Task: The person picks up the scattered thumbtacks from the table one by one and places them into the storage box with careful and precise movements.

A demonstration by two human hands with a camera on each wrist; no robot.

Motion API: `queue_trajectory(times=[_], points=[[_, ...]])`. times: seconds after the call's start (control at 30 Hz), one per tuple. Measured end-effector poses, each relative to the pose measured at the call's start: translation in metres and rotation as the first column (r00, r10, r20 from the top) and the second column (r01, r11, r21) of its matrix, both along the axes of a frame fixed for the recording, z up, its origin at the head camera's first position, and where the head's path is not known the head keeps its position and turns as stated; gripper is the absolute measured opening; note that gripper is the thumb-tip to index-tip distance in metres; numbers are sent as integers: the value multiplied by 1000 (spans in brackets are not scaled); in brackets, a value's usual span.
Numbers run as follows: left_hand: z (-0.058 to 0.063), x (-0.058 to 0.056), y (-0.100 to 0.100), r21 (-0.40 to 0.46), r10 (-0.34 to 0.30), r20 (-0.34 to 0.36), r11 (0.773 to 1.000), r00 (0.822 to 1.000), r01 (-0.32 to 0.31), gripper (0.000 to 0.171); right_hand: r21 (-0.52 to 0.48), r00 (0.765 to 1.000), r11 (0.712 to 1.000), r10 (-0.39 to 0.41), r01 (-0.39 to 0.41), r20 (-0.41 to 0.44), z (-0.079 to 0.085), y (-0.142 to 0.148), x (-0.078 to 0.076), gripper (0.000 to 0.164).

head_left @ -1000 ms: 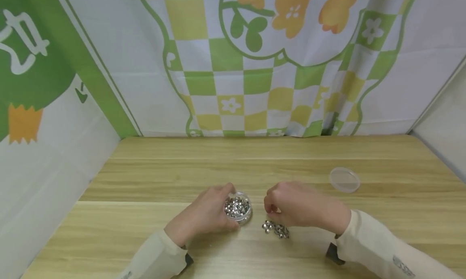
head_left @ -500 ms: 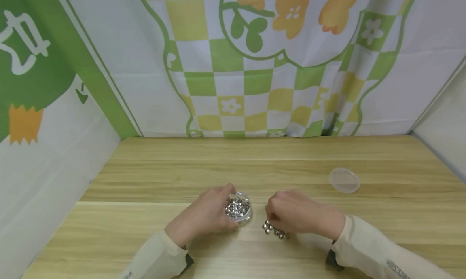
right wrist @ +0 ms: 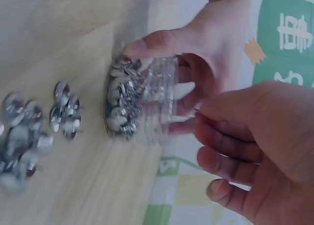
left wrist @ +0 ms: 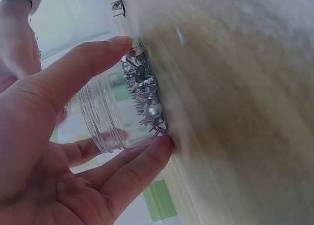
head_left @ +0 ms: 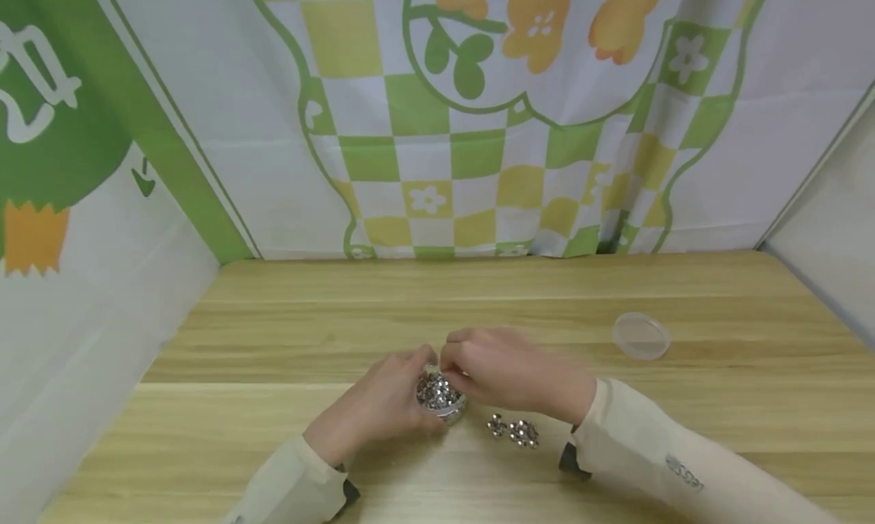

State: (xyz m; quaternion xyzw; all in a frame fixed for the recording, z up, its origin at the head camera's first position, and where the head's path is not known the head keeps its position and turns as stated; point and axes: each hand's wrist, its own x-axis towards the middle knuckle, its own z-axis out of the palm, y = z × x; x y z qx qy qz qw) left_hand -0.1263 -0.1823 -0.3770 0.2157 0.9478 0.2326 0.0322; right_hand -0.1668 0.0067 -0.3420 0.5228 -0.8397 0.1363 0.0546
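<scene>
A clear round jar (head_left: 454, 413) partly filled with silver thumbtacks (left wrist: 140, 82) stands on the table. My left hand (head_left: 379, 402) grips its side, thumb on the near side and fingers around the far side. My right hand (head_left: 509, 368) is at the jar's mouth, thumb and forefinger pinched together. A thin metal tip (right wrist: 197, 109) shows between them, like a thumbtack's; the rest is hidden by the fingers. Right of the jar lie two groups of thumbtacks: a small cluster (head_left: 496, 425) and a larger pile (head_left: 524, 434).
A clear round lid (head_left: 641, 336) lies farther back on the right of the wooden table (head_left: 307, 304). A checked, flowered curtain (head_left: 478, 152) hangs behind the table's far edge, with a white wall covering at the left.
My right hand has gone down to the thumbtack pile, then left and up to the jar's mouth. The left hand keeps its grip on the jar. The head view has shifted slightly.
</scene>
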Motion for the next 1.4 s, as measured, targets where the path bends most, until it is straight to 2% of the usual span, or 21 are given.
queue_trajectory(times=[0.17, 0.3, 0.4, 0.6, 0.97, 1.23, 1.4], points=[[-1, 0, -1, 14, -5, -14, 1000, 1000, 5, 77, -24, 1000, 999, -28, 28, -6, -4, -16, -3, 11], [-2, 0, -1, 21, -9, -15, 1000, 1000, 9, 82, -10, 999, 999, -31, 31, 14, -5, -20, -5, 9], [-3, -1, -1, 11, -5, -20, 1000, 1000, 5, 78, -18, 1000, 1000, -23, 24, 15, -5, -18, -5, 8], [-3, -1, 0, 12, -7, -12, 1000, 1000, 7, 71, -37, 1000, 999, -16, 17, 20, -6, -1, -2, 7], [-2, 0, 0, 17, 15, 11, 1000, 1000, -15, 72, 87, 997, 996, 7, -13, 77, -10, 32, 7, 13], [-2, 0, -1, 14, 14, 7, 1000, 1000, -14, 71, 149, 993, 989, -24, 6, 117, -22, 40, 8, 12], [-2, 0, 0, 14, 9, 5, 1000, 1000, -9, 71, 145, 990, 989, -22, 2, 139, -29, 40, 9, 17]])
